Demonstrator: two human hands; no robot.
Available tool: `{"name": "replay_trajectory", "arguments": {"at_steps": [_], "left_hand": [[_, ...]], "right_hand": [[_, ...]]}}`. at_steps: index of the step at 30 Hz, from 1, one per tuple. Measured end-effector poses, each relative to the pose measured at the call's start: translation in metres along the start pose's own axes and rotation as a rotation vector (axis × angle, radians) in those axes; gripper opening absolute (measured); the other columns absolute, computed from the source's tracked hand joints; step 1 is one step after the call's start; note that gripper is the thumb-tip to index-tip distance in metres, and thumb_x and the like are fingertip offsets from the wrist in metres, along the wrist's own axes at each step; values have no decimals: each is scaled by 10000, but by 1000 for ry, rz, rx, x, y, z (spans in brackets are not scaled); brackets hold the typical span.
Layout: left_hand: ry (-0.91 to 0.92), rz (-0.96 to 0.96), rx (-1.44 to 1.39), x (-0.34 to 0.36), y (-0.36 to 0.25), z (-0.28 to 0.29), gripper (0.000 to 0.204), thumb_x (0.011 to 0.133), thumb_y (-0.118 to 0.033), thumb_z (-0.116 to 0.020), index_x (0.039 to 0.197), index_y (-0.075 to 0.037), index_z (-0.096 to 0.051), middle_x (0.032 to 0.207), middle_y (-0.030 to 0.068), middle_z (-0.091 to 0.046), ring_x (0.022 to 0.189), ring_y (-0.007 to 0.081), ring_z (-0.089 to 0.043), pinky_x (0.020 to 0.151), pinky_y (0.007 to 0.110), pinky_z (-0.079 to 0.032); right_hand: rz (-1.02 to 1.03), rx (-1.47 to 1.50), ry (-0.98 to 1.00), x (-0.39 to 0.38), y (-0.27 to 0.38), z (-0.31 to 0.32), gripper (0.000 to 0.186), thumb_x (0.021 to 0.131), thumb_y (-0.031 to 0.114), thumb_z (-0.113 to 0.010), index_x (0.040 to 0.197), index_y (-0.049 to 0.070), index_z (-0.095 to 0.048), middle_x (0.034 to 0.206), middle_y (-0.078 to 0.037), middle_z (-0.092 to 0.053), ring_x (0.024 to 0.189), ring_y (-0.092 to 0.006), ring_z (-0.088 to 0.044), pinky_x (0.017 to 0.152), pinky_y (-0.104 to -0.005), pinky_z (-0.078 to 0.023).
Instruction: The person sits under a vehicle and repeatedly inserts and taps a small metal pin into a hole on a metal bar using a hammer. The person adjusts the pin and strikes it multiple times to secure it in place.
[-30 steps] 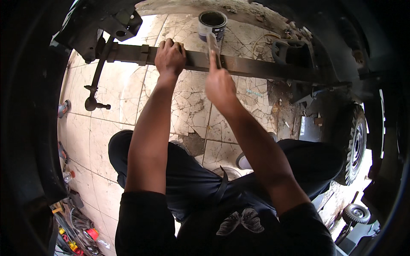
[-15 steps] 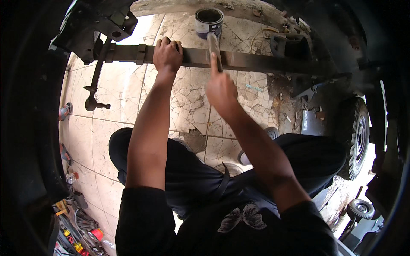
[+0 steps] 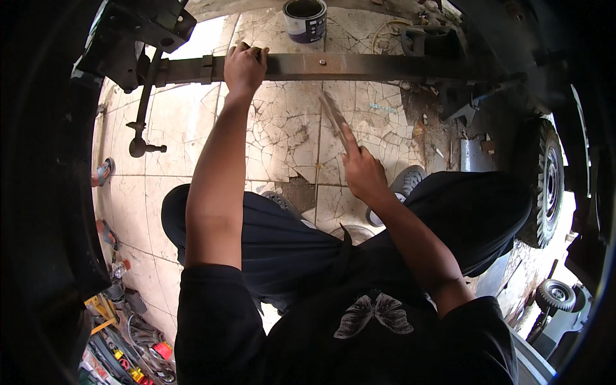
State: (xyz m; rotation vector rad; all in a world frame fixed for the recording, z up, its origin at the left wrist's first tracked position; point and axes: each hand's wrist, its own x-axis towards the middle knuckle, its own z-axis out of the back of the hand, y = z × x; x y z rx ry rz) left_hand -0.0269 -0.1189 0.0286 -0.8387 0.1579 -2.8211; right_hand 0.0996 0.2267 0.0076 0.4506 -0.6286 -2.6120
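Note:
A dark steel leaf spring with band clips and a bolt head near its middle runs across the far side in front of me. My left hand is closed over it, left of the bolt, with fingers curled over the far edge. My right hand grips a long, flat, narrow tool, something like a file, with my index finger laid along it. Its tip points up and left, just short of the spring's near edge and apart from it. Some rust-brown colour shows on the spring around the bolt.
An open paint can stands on the cracked tile floor beyond the spring. A rod with a ball joint hangs at left. Dark chassis parts frame both sides. A tyre is at right. Tools and cables lie at lower left.
My right hand has drawn back toward me and slightly right, bringing the flat tool off the leaf spring and uncovering the bolt head. My left hand keeps its hold on the spring.

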Motion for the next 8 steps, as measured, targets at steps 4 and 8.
{"name": "replay_trajectory", "arguments": {"at_steps": [4, 8], "left_hand": [[3, 209, -337, -1, -26, -1, 346, 985, -406, -699, 967, -91, -841, 954, 137, -747, 917, 350, -710, 871, 433, -571], [-25, 180, -279, -49, -52, -32, 395, 905, -475, -785, 1018, -100, -840, 1168, 231, -757, 1120, 342, -727, 1045, 365, -549]], "right_hand": [[-201, 47, -33, -5, -61, -63, 816, 1065, 243, -594, 1719, 232, -106, 1001, -281, -654, 935, -522, -689, 867, -594, -549], [-256, 121, -25, 2, -88, -82, 895, 1044, 252, -672, 1718, 235, -83, 1386, -424, -491, 1122, -552, -633, 942, -575, -523]]}}
